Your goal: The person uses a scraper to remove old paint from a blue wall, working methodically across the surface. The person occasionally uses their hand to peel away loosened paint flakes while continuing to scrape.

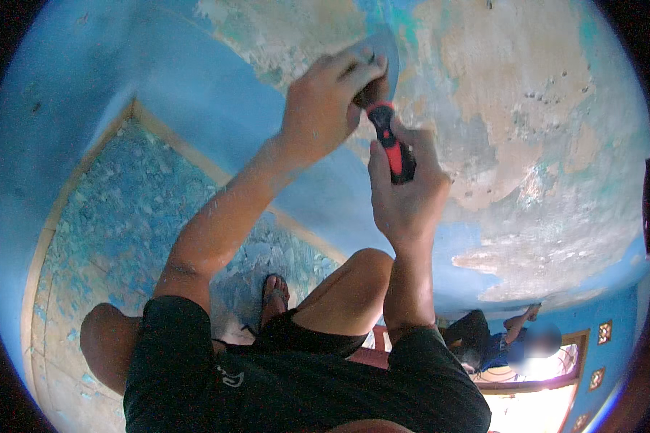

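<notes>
A paint scraper (pixel 393 154) with a red and black handle is held with its wide metal blade (pixel 392 60) against the wall (pixel 498 140). My right hand (pixel 411 203) is wrapped around the handle. Higher up, my left hand (pixel 325 103) grips the scraper near its neck, fingers on the blade, partly hiding it. Around the blade, blue paint gives way to bare beige and grey plaster with traces of green.
Paint flakes cover the floor (pixel 135 200) along the tan baseboard (pixel 187 149). My bent knee (pixel 371 265) is close to the wall. At the lower right, another person (pixel 493 343) reaches towards the wall near a bright doorway (pixel 536 408).
</notes>
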Demonstrator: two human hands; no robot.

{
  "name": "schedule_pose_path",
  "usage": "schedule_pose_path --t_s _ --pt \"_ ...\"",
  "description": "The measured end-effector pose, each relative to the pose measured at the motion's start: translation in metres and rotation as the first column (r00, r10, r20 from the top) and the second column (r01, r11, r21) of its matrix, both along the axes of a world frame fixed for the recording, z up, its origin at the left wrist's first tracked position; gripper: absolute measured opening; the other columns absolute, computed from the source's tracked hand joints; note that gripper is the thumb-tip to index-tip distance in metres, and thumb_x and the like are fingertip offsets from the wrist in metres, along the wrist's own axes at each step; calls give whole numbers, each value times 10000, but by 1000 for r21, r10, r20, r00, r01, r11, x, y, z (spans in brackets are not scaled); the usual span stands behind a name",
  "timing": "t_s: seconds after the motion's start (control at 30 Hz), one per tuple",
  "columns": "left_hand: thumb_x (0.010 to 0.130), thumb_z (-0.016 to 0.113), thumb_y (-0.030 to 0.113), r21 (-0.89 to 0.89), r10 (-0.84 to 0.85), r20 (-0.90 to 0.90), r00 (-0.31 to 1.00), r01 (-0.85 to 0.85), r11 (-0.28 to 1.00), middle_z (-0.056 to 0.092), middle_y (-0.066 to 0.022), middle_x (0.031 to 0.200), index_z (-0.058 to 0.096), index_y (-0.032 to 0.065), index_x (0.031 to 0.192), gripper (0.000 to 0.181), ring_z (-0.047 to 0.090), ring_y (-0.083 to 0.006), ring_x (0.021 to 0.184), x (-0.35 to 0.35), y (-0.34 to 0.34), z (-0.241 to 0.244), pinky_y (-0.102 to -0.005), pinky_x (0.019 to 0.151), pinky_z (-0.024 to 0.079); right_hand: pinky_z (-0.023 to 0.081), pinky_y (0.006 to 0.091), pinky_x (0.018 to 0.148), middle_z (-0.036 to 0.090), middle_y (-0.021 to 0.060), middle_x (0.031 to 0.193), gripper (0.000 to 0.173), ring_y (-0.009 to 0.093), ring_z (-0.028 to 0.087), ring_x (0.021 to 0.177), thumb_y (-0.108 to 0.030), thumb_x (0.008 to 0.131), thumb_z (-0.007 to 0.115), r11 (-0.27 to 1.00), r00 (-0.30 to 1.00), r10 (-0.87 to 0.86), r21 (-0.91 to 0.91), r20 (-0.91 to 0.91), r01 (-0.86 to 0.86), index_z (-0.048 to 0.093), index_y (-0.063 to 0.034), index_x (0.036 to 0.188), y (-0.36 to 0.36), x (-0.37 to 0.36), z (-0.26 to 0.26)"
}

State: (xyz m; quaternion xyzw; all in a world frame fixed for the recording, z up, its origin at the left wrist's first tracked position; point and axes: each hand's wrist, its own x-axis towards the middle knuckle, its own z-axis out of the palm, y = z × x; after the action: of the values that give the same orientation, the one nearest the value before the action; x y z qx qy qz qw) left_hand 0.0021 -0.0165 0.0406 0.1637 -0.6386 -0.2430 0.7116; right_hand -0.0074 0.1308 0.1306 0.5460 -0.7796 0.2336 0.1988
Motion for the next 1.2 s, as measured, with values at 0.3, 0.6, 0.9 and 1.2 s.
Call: schedule_pose_path --t_s 0.3,0.6,0.9,1.2 --pt "684 743 -29 -12 32 50 998 -32 999 655 -67 1120 695 134 1157 503 646 -315 1016 2 1 -5 -428 801 582 549 412 644 682 229 814 237 417 712 800 -137 885 716 999 999 -10 30 39 9 627 -64 1091 0 3 2" --pt "681 743 -18 9 57 45 997 -57 998 663 -72 1118 690 145 1155 503 647 -328 987 13 -12 -1 -437 809 572 493 317 603 641 154 711 246 219 592 658 -140 897 710 998 997 51 46 -59 -48 614 -33 1096 -25 3 6" --pt "683 751 -6 7 62 -3 998 -62 998 660 -89 1096 690 121 1136 475 644 -330 1014 15 -23 2 -435 824 581 540 381 627 677 218 785 240 374 721 738 -128 882 717 999 998 11 50 -55 -8 621 -62 1091 -24 11 10" --pt "691 754 -6 -18 57 -9 998 -58 998 650 -88 1057 684 104 1129 456 653 -310 995 17 -16 5 -421 771 596 543 358 640 682 179 768 253 288 736 715 -133 872 725 996 999 -51 74 -7 51 634 -75 1101 -24 15 14"
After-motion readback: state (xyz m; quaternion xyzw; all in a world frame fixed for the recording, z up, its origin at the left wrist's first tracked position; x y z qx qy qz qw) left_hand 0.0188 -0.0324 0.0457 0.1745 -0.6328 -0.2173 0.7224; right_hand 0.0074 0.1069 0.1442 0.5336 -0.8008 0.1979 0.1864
